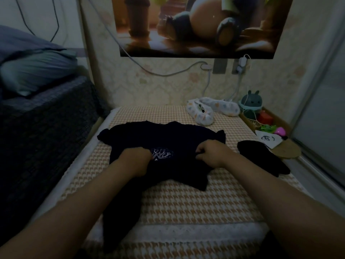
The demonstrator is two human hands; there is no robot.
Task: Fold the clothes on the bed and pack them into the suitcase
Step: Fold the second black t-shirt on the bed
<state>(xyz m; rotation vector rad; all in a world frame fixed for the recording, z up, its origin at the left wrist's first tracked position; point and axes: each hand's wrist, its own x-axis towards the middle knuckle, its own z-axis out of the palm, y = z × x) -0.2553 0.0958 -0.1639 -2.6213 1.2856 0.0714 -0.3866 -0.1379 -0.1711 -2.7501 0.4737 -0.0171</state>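
While both hands work at its middle, a dark T-shirt (pixel 160 134) lies spread on the bed (pixel 186 202), directly under and beyond them. The left hand (pixel 137 157) has its fingers curled down into the cloth. The right hand (pixel 211 153) pinches a raised fold of the same cloth. A small white print (pixel 161 154) sits between the two hands.

The shirt's neck points away from the person, past the fingertips. Its sleeves reach out to either side, so its widest line runs crosswise, from beyond the left hand to beyond the right. The hem end trails back under the left forearm and appears bunched, though the dim light makes this hard to read. Both hands are equally near the shirt.

A second dark garment (pixel 261 157) lies just outside the right hand, apart from the shirt. No suitcase is in view.
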